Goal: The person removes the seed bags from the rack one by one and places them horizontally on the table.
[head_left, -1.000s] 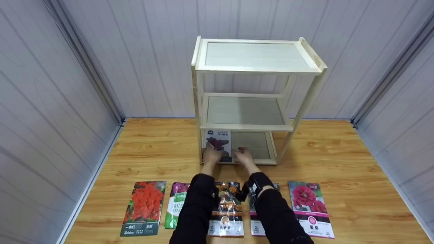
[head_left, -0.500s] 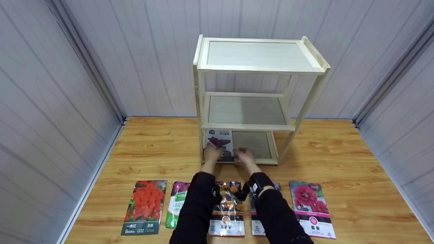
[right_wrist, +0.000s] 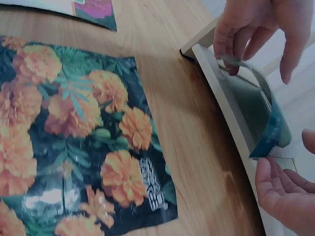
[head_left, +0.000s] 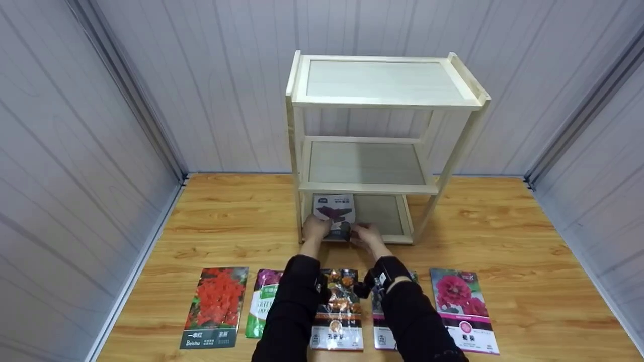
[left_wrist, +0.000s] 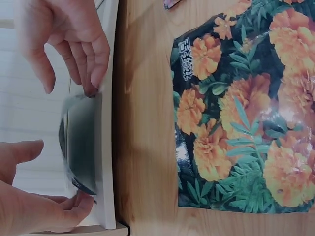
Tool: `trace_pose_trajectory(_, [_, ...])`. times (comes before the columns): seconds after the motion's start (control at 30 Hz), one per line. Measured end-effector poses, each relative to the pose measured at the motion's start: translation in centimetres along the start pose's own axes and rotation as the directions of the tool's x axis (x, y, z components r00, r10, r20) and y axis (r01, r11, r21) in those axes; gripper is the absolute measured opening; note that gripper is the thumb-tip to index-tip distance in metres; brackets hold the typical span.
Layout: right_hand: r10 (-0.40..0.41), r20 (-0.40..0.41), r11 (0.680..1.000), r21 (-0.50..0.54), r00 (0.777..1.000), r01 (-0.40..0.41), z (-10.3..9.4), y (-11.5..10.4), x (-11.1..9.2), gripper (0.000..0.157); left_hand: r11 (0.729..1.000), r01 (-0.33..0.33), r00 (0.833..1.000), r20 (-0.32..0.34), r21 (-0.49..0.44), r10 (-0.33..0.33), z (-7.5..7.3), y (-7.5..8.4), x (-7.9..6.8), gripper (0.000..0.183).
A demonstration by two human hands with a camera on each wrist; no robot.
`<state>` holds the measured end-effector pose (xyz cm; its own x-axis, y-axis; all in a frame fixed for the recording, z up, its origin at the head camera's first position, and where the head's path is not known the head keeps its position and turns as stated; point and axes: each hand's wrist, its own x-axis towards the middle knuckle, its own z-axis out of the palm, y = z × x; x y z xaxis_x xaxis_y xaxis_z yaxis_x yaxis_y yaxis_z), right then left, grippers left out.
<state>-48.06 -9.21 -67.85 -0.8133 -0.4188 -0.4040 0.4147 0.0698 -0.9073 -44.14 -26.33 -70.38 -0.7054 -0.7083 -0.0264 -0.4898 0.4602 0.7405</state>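
A seed packet (head_left: pixel 334 216) with a dark flower picture is on the left part of the bottom shelf (head_left: pixel 385 213). Its near end bows between the hands, as the curved packet (left_wrist: pixel 81 142) in the left wrist view shows. My left hand (head_left: pixel 316 229) touches its left edge with the fingertips; the thumb is apart from it. At the opposite edge, the fingertips of my right hand (head_left: pixel 367 236) touch the packet, again with the thumb clear. In the right wrist view the left hand (right_wrist: pixel 263 32) appears above and the right hand (right_wrist: pixel 290 189) below.
A pale wooden three-tier rack (head_left: pixel 387 80) stands against the panelled wall. Across the wooden surface in front lie a red-flower packet (head_left: pixel 215 307), a green-and-white packet (head_left: pixel 261 304), a marigold packet (head_left: pixel 337 322), a partly hidden packet (head_left: pixel 383 337) and a pink-flower packet (head_left: pixel 464 311).
The packet on the bottom shelf has shifted slightly to the right, away from the left post, and is turned a little. Both hands stay at its edges; the right hand moved slightly right.
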Motion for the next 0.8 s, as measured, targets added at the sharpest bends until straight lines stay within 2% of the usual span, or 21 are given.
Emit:
trace_pose_trajectory(0.07, [-0.02, 0.014, 1.0, -0.01, 1.0, 0.02, 0.0, -0.9, -1.4, 0.051, 1.0, -0.006, 1.0, 0.009, -0.015, 0.007, 1.9, -1.8, 1.8, 0.047])
trace_pose_trajectory(0.1, [-0.017, 0.013, 0.999, -0.027, 1.0, 0.017, 0.2, -1.9, -2.9, 0.046, 1.0, -0.02, 0.999, -0.025, -0.01, 0.02, 3.3, -2.8, 2.8, 0.041])
trace_pose_trajectory(0.13, [-0.02, 0.014, 0.999, -0.048, 1.0, 0.021, 0.5, -2.9, -4.4, 0.042, 0.999, -0.027, 0.999, -0.027, -0.017, 0.027, 4.4, -3.9, 3.8, 0.039])
trace_pose_trajectory(0.23, [0.004, -0.024, 0.988, -0.156, 1.0, -0.008, 1.4, -6.1, -8.8, 0.036, 0.999, -0.038, 0.999, 0.001, -0.035, 0.038, 7.8, -7.1, 6.9, 0.035])
trace_pose_trajectory(0.27, [0.035, -0.061, 0.977, -0.207, 0.998, -0.047, 1.8, -7.2, -10.2, 0.036, 0.999, -0.042, 0.999, 0.008, -0.032, 0.042, 8.7, -8.0, 7.6, 0.035])
trace_pose_trajectory(0.37, [0.029, -0.08, 0.95, -0.308, 0.996, -0.052, 1.6, -7.8, -11.1, 0.039, 0.999, -0.047, 0.999, 0.003, -0.007, 0.048, 10.5, -9.8, 9.1, 0.039])
trace_pose_trajectory(0.4, [0.008, -0.057, 0.946, -0.323, 0.998, -0.026, 1.2, -7.7, -11.1, 0.039, 0.999, -0.052, 0.999, -0.003, 0.005, 0.052, 10.7, -10.1, 9.3, 0.039])
trace_pose_trajectory(0.43, [-0.028, -0.019, 0.946, -0.323, 0.999, 0.02, 0.4, -6.8, -9.9, 0.039, 0.998, -0.057, 0.998, -0.013, 0.02, 0.058, 10.6, -10.2, 9.3, 0.038])
trace_pose_trajectory(0.5, [-0.042, -0.013, 0.935, -0.353, 0.999, 0.035, -0.2, -6.4, -9.2, 0.039, 0.997, -0.069, 0.997, -0.027, 0.046, 0.07, 10.0, -9.9, 8.8, 0.036])
trace_pose_trajectory(0.57, [-0.053, -0.013, 0.922, -0.385, 0.998, 0.044, -0.7, -6.3, -9.0, 0.037, 0.996, -0.077, 0.997, -0.022, 0.055, 0.078, 8.5, -9.0, 7.5, 0.033])
trace_pose_trajectory(0.63, [-0.053, -0.032, 0.905, -0.424, 0.998, 0.035, -0.8, -6.6, -9.2, 0.035, 0.995, -0.092, 0.996, -0.01, 0.036, 0.092, 6.2, -7.4, 5.6, 0.029])
trace_pose_trajectory(0.67, [-0.036, -0.06, 0.887, -0.461, 0.998, 0.004, -0.4, -7.6, -10.5, 0.033, 0.995, -0.098, 0.995, -0.004, 0.018, 0.098, 5.0, -6.5, 4.5, 0.028])
trace_pose_trajectory(0.73, [-0.063, -0.04, 0.871, -0.49, 0.997, 0.035, -0.5, -8.2, -11.5, 0.031, 0.992, -0.128, 0.992, -0.009, -0.014, 0.128, 2.6, -4.7, 2.2, 0.026])
trace_pose_trajectory(0.77, [-0.073, -0.033, 0.866, -0.498, 0.997, 0.047, -0.6, -8.6, -12.0, 0.03, 0.99, -0.139, 0.99, 0.02, -0.033, 0.139, 1.3, -3.8, 1.1, 0.026])
trace_pose_trajectory(0.8, [-0.088, -0.021, 0.859, -0.507, 0.996, 0.066, -0.7, -8.9, -12.4, 0.028, 0.984, -0.164, 0.986, 0.018, -0.072, 0.165, 0.2, -3.1, 0.1, 0.027])
